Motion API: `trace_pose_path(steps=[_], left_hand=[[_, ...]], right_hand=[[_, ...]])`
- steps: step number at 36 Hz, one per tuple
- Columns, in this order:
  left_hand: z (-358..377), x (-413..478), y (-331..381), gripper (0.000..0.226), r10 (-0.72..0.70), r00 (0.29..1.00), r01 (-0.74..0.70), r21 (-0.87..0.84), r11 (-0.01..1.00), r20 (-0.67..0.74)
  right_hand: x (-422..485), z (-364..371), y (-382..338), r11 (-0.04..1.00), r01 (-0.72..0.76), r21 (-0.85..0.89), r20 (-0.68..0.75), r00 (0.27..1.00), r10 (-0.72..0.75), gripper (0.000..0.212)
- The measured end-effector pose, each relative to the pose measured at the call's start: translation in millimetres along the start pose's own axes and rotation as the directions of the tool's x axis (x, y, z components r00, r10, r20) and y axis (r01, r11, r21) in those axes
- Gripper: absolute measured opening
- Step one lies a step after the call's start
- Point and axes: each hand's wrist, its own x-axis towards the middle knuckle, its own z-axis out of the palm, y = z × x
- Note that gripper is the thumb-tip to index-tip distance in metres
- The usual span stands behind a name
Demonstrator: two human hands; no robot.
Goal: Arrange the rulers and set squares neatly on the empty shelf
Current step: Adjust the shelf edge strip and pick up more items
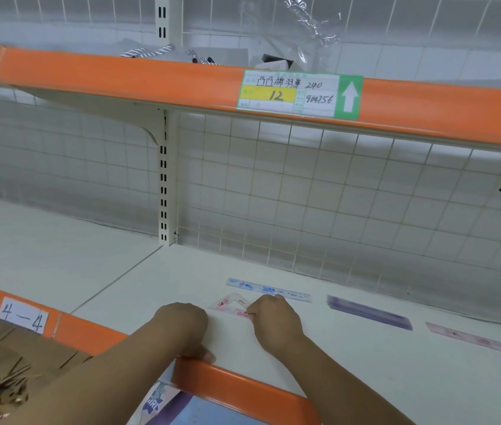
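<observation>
A clear set square with pink print (230, 303) lies flat on the white shelf (366, 363), just in front of a blue-patterned ruler (269, 289). My right hand (275, 322) is curled over the set square's right corner and pinches it at the fingertips. My left hand (181, 328) rests on the shelf to the left of the set square, fingers curled under, thumb by the orange front lip; nothing shows in it. Further right lie a purple ruler (369, 312) and a pink ruler (482, 342), each flat and apart from the others.
An orange-edged upper shelf (120, 78) with a price label (300, 95) overhangs. A wire grid back panel (335, 194) closes the rear. A "4-4" label (23, 314) marks the left front lip. Brown cardboard (6, 363) sits below left, and coloured packaging (163, 403) lies beneath the shelf edge.
</observation>
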Motion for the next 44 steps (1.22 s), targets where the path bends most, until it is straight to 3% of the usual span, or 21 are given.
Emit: trace_pose_path(steps=[8, 28, 44], left_hand=[[-1.2, 1.0, -5.4, 0.064, 0.003, 0.999, -0.004, -0.033, 0.999, -0.034], [-9.6, -3.0, 13.1, 0.037, 0.159, 0.939, -0.162, 0.014, 0.987, -0.306], [-21.2, -11.2, 67.4, 0.034, 0.283, 0.904, -0.275, 0.071, 0.959, -0.322]], right_hand=[[-13.3, -11.0, 5.6, 0.999, -0.042, 0.022, 0.028, 0.999, 0.041, 0.022], [-59.0, -35.2, 1.7, 0.965, -0.259, -0.033, -0.006, 0.966, 0.259, 0.041], [-99.2, -51.2, 29.8, 0.941, -0.334, -0.053, -0.026, 0.943, 0.333, 0.042]])
